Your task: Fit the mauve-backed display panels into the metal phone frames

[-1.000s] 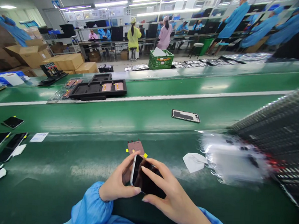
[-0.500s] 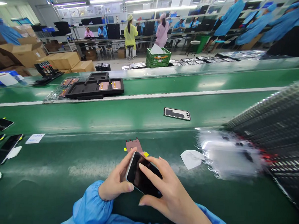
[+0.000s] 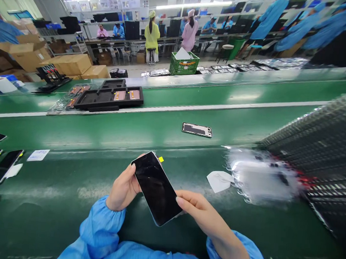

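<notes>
At the green counter [image 3: 59, 133], head view:

Left hand [image 3: 124, 188]: closed around the phone's upper left edge, fingers behind it.
Right hand [image 3: 203, 216]: gripping the phone's lower right edge, fingertips [image 3: 181, 201] against the rim.
Phone [image 3: 155, 188]: held above the counter between both hands, tilted, dark glass facing up.
Yellow tab [image 3: 161, 159]: at the phone's upper edge.
Sleeves [image 3: 101, 230]: blue, gathered at both wrists.
Right of the hands: white paper sheet [image 3: 219, 181] on the belt, just beside a blurred plastic-wrapped stack [image 3: 263, 175]; dark mesh rack [image 3: 314, 140] beyond.
Ahead: phone frame [image 3: 196, 129] lying on the belt; black foam tray [image 3: 109, 97] on the far belt.
Left of the hands: phones [image 3: 3, 167] in a row, paper slip [image 3: 38, 155] near them.
Background: cardboard boxes [image 3: 67, 64], green crate [image 3: 184, 63], co-workers [image 3: 151, 37] in smocks.
</notes>
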A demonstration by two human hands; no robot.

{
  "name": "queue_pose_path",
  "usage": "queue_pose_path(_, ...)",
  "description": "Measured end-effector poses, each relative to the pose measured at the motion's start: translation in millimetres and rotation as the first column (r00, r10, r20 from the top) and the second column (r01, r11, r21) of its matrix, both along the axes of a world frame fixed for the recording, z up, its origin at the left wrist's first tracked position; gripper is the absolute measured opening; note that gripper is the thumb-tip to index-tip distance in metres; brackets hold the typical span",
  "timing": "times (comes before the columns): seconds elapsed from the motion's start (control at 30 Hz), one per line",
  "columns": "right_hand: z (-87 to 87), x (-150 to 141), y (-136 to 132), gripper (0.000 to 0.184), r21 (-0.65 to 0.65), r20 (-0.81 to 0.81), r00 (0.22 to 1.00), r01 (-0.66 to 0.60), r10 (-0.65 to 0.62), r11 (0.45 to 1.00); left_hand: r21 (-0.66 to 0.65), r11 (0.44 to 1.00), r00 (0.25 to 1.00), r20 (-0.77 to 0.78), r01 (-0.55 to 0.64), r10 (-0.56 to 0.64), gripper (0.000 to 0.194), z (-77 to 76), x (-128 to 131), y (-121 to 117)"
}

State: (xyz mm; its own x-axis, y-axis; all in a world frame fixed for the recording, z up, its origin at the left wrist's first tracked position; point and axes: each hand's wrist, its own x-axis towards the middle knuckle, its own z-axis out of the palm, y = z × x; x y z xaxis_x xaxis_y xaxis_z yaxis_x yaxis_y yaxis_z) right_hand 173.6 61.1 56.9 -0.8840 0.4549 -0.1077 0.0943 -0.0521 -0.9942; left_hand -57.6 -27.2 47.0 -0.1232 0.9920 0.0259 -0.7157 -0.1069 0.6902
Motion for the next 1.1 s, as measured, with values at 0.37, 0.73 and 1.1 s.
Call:
queue_pose_path(0.37, -7.3, -10, -5, 0.057, -0.095, -0.025, 0.938, 0.342, -0.346, 0.935, -0.163, 0.981, 0.704, -0.685, 0.106, -0.19, 0.046, -4.7, 26, -15)
queue_pose_path(0.73, -2.9, -8, -5, 0.042, -0.305, -0.154, 0.945, 0.23, -0.287, 0.924, -0.198, 0.979, 0.654, -0.734, 0.05, -0.182, 0.045, 1.5, 32, -17)
queue_pose_path(1.1, -3.1, -22, 2, 0.06, -0.13, 0.03, 0.983, 0.184, -0.181, 0.974, -0.221, 0.952, 0.747, -0.592, 0.21, -0.302, 0.053, -4.9, 0, -3)
